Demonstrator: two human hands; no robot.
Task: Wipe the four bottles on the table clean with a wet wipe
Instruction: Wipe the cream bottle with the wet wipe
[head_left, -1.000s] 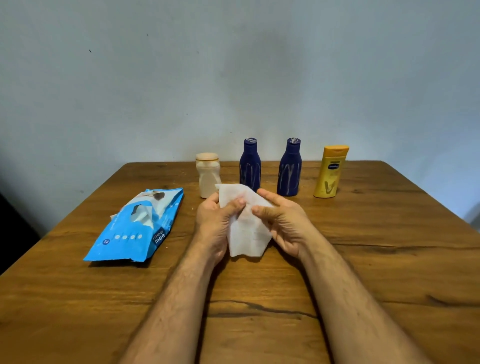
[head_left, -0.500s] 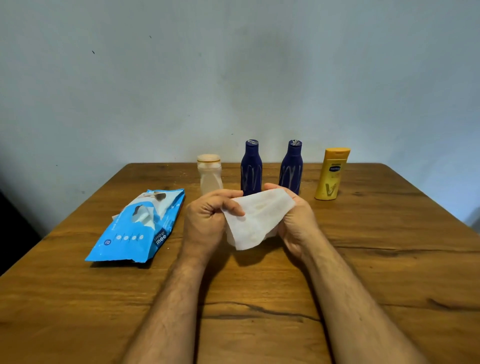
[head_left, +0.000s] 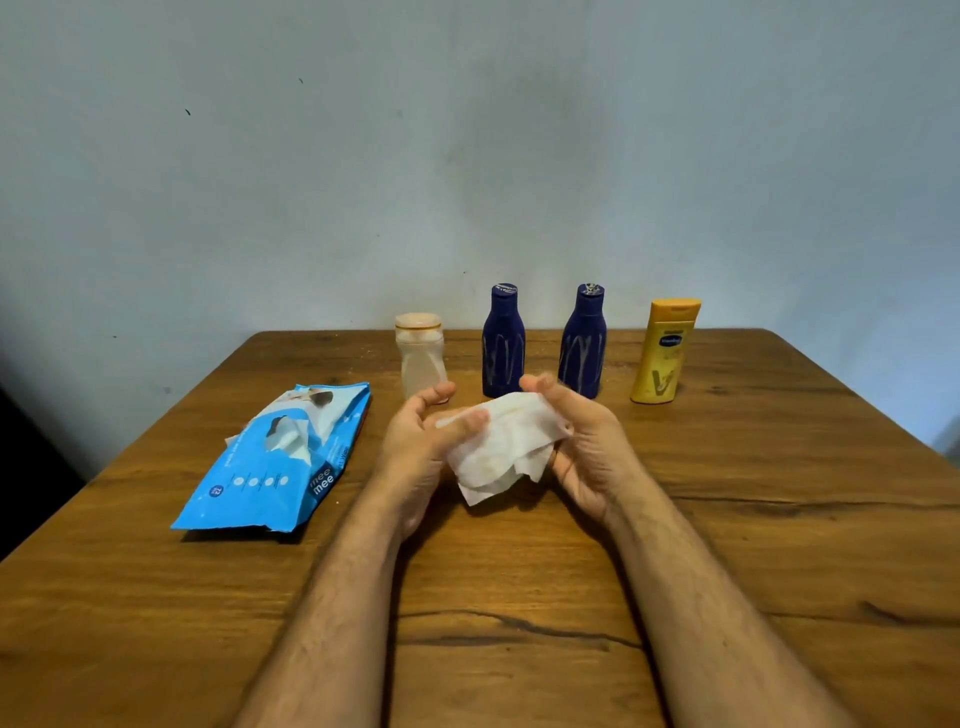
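Both hands, left hand and right hand, are curled around a crumpled wet wipe. It is held between them, just in front of the four bottles.

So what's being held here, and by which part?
The wipe, bunched between both hands: the left hand pinches its left edge, and the right hand cups its right side. No bottle is held.

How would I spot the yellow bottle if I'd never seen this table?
Look to the far edge of the wooden table, where four bottles stand in a row by the wall. The yellow bottle is the rightmost, beside two dark blue bottles. It alone is yellow, with a flat orange-yellow cap and a small blue logo.
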